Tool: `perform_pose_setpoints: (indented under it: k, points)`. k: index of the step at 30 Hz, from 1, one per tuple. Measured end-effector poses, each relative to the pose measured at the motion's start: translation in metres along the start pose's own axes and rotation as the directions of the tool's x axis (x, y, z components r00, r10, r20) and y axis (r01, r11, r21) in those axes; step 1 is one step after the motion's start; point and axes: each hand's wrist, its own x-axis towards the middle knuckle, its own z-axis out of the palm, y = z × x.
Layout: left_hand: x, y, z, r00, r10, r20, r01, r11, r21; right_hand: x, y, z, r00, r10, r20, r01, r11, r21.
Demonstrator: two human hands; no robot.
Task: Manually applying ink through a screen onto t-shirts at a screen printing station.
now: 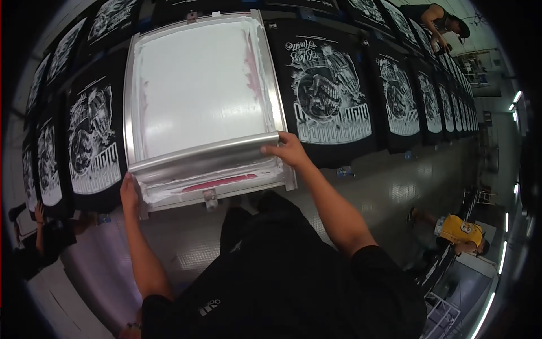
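Observation:
A metal-framed printing screen [200, 85] with a white mesh lies flat on the long table over a black shirt. A long silver squeegee [203, 155] rests across its near end. My right hand [288, 150] grips the squeegee's right end. My left hand [129, 192] holds the squeegee's left end at the frame's near left corner. A streak of pink-red ink [220, 182] lies on the mesh just below the squeegee, and white ink is smeared along the edges.
Black shirts with white skull-like prints [330, 90] [93, 138] lie in a row on both sides of the screen. A person in black [440, 20] bends over the table far right. A person in a yellow shirt [460, 231] is on the floor at right. Another person's hand [38, 213] shows at the left.

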Motion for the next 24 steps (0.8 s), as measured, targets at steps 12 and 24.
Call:
perform_pose_setpoints:
  k: [12, 24]
  points:
    - [-0.172, 0.097, 0.219, 0.986, 0.099, 0.134, -0.105, 0.993, 0.045, -0.099, -0.018, -0.251, 0.984, 0.040, -0.176, -0.024, 0.996, 0.090]
    - [-0.297, 0.137, 0.419, 0.989, 0.085, 0.124, -0.081, 0.996, -0.041, -0.130, 0.043, -0.489, 0.981, 0.129, -0.148, -0.111, 0.986, 0.123]
